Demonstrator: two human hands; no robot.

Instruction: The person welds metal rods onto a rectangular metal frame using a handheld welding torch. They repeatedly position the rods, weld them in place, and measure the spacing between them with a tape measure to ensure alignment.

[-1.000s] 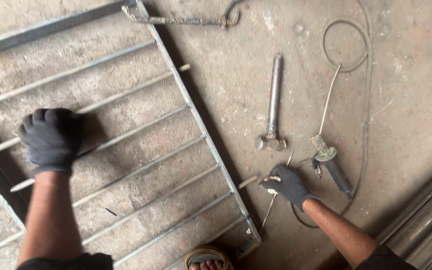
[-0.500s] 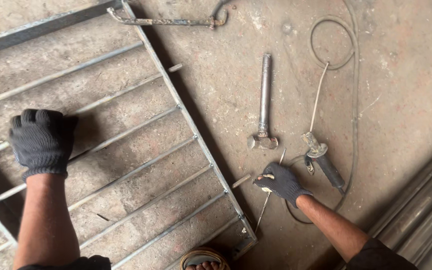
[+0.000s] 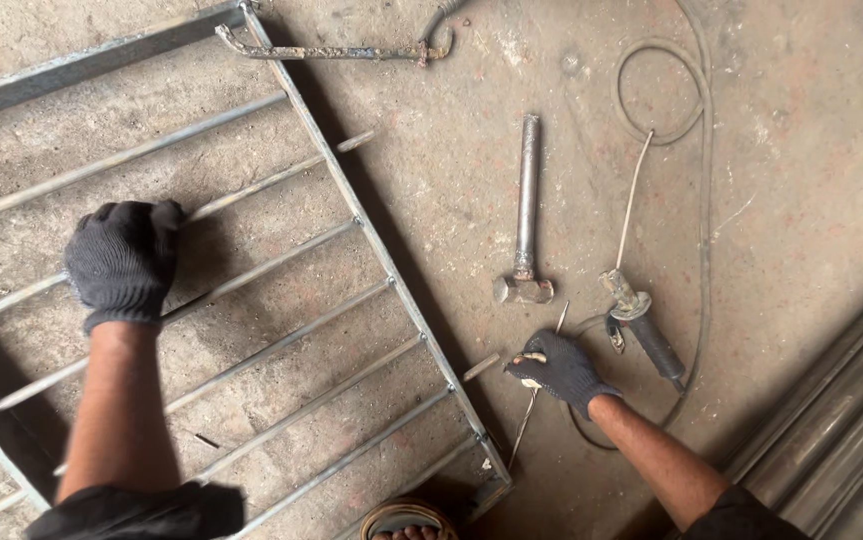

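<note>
The right hand (image 3: 559,370), in a dark knit glove, pinches the end of a thin bare metal rod (image 3: 529,420) that lies on the dusty concrete floor (image 3: 801,180), its fingers closed around the tip just beside the outer rail of the grey steel bar grille (image 3: 371,250). The left hand (image 3: 123,262), gloved the same, is clenched over one of the grille's slim crossbars, pressing the frame flat to the ground. Near the right hand rests a short rusty steel hammer (image 3: 525,225), head toward the person, and beside it a dark-handled electrode holder (image 3: 641,325) with its grey cable (image 3: 696,200) looping away across the floor (a spent rod stub sticks out of its clamp). Judging by this, the step in hand is picking the rod up, with the frame held steady; the next move would call for lifting it clear without snagging the cable. A rusted hooked bar (image 3: 326,50) lies at the grille's top corner, and stacked steel tubes (image 3: 841,450) run along the right edge.
</note>
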